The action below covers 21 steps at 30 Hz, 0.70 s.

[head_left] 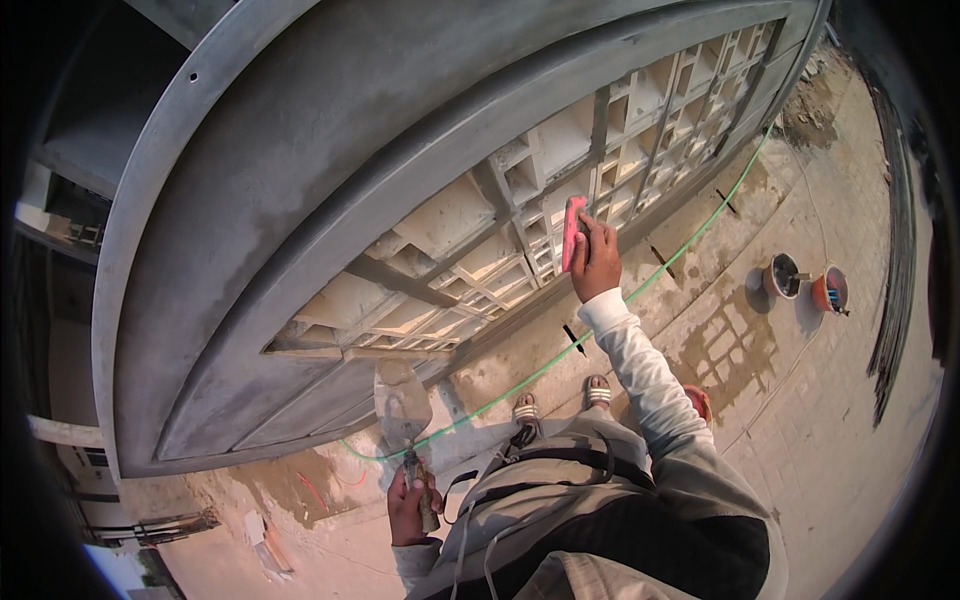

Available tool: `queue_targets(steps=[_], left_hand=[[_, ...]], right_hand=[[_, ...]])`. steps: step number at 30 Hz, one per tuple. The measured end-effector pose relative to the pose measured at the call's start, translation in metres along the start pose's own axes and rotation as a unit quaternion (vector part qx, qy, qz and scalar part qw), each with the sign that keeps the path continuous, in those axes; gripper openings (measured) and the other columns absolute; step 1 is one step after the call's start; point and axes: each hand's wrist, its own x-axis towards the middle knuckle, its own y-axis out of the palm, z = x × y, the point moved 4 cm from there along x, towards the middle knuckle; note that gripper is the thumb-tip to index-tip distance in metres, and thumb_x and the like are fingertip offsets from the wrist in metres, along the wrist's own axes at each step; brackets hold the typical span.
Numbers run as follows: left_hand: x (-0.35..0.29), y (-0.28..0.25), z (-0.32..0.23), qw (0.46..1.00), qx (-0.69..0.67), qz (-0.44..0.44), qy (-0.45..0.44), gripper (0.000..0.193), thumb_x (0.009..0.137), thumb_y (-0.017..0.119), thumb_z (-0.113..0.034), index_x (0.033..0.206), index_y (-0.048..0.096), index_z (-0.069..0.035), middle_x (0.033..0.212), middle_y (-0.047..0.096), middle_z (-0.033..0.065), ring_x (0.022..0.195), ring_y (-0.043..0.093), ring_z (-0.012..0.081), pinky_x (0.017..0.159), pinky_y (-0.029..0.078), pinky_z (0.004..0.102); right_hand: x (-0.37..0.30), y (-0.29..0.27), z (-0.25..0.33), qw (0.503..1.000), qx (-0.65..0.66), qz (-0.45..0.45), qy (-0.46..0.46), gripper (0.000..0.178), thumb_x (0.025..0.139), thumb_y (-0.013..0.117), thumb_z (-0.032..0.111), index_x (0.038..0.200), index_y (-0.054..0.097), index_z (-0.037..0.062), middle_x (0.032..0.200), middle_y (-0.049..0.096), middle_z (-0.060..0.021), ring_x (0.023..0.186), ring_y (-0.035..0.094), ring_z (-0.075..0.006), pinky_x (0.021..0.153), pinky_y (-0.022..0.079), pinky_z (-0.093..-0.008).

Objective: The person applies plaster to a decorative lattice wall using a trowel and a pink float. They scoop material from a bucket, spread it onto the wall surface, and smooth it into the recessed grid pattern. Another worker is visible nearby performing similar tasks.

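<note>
My left hand (414, 502) is low at the front, closed around the handle of a pointed trowel (402, 400). The trowel's blade points up and away, with greyish residue on it. My right arm reaches forward, and the right hand (597, 262) grips a flat pink float (572, 232), seen nearly edge-on. This float is close to a pale lattice panel (460, 220) with square and rectangular openings; whether it touches the panel I cannot tell. Around the lattice runs a smooth grey cement frame (290, 250), curved in this view.
A green hose (520, 392) lies along the wall's foot, near my sandalled feet. Two buckets (782, 276) with tools inside stand to the right; another reddish bucket (699, 402) is partly behind my right arm. Dark long rods (893, 270) lie at far right. Wet patches mark the paving.
</note>
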Motion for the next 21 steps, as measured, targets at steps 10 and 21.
queue_targets(steps=[10, 21], left_hand=[[0.002, -0.004, -0.002, 1.0, 0.02, 0.008, 0.014, 0.039, 0.095, 0.056, -0.015, 0.131, 0.047, -0.001, 0.089, 0.054, 0.0098, 0.052, 0.053, 0.0161, 0.047, 0.045, 0.0297], [0.013, -0.007, -0.002, 0.999, 0.018, 0.025, 0.012, 0.042, 0.095, 0.057, -0.018, 0.132, 0.045, -0.001, 0.089, 0.054, 0.0097, 0.053, 0.052, 0.0156, 0.047, 0.044, 0.0291]], right_hand=[[0.041, 0.03, -0.001, 0.996, 0.007, 0.059, 0.068, 0.033, 0.098, 0.052, 0.017, 0.13, 0.061, 0.0169, 0.105, 0.058, -0.0152, 0.093, 0.062, -0.0353, 0.082, 0.051, -0.0431], [-0.039, 0.036, 0.038, 0.973, 0.096, 0.207, 0.022, 0.028, 0.099, 0.051, 0.018, 0.125, 0.062, 0.0165, 0.106, 0.06, -0.0149, 0.094, 0.063, -0.0377, 0.083, 0.052, -0.0453]])
